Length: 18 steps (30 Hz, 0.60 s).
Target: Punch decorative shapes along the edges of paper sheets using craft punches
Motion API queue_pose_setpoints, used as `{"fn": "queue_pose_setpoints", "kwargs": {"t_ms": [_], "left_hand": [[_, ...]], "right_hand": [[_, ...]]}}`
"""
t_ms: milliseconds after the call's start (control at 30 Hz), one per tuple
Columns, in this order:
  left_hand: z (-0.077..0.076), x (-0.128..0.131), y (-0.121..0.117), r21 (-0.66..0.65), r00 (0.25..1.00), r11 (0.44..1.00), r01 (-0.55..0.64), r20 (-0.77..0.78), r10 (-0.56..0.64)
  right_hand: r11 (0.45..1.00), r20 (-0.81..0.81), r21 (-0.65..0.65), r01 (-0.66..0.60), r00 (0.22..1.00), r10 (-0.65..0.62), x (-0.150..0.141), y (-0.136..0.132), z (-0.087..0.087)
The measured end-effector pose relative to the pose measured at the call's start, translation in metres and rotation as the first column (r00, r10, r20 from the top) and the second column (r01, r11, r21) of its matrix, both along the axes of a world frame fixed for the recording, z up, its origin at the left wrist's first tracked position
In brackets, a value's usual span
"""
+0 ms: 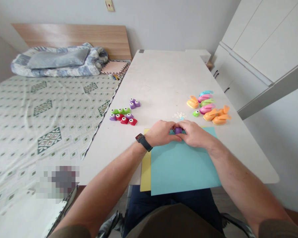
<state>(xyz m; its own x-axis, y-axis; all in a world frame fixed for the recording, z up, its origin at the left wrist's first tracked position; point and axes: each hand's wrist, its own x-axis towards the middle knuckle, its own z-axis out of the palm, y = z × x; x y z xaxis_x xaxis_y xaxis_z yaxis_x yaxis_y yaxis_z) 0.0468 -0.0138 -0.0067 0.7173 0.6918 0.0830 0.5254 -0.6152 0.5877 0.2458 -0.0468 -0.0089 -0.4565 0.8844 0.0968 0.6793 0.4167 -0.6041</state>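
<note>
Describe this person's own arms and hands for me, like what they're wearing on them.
The left hand and right hand are gloveless. The left arm wears a wristwatch with a dark, smooth band; the right arm has none. Short, dark brownish sleeves show at the picture's bottom edge.

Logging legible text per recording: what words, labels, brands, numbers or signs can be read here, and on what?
No text can be read.
Wristwatch, screen: too small and blurred.
Red craft punches, top marks: too small to tell whether lettering.
Purple craft punch, held: no legible marking.
</note>
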Motion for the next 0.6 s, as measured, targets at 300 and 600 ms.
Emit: {"fn": "queue_pose_setpoints", "kwargs": {"t_ms": [300,600], "left_hand": [[0.0009,-0.0004,0.0005,-0.008,1.000,1.000,0.009,-0.008,-0.009],[0.0001,-0.0006,0.0013,-0.009,1.000,1.000,0.005,-0.008,-0.005]], "right_hand": [[1.000,-0.028,0.003,-0.020,0.999,0.020,-0.0004,-0.0007,-0.0018],[1.000,-0.016,0.000,-0.014,1.000,0.014,-0.0010,-0.0002,-0.0023]]}}
